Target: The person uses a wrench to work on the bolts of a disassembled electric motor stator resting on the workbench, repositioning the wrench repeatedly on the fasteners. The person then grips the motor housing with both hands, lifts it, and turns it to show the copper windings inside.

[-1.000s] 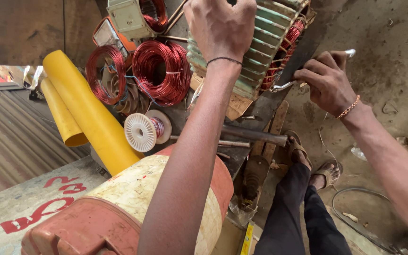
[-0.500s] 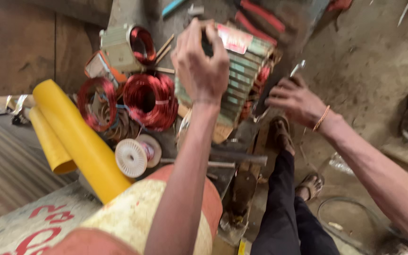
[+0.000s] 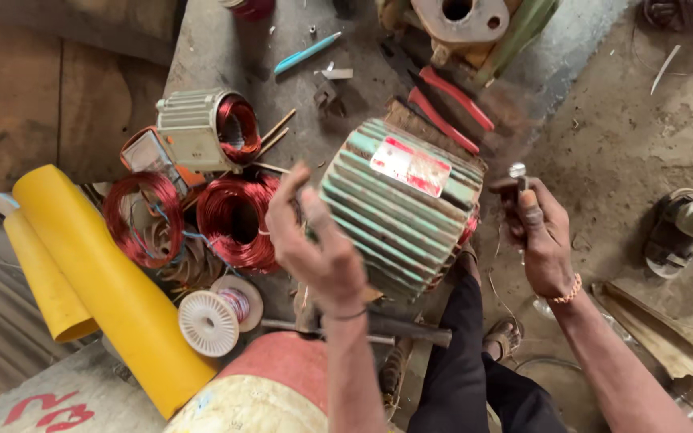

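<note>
Beside the green finned motor housing [image 3: 403,208], left hand [image 3: 318,244] steadies it half-curled; right hand [image 3: 539,236] grasping a metal tool [image 3: 517,172] should, I judge, strike squarely.

Grey workbench [image 3: 218,48] (coils [image 3: 234,220], pliers [image 3: 451,104], motor [image 3: 403,204])

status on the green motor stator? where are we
Done: the finned green stator housing stands stripped on the bench, red copper coils lying beside it. In hand: the left hand rests against its fins, and the right hand grips a metal-tipped tool at its far end. Left: the bore is hidden, so winding state is unclear.
</note>
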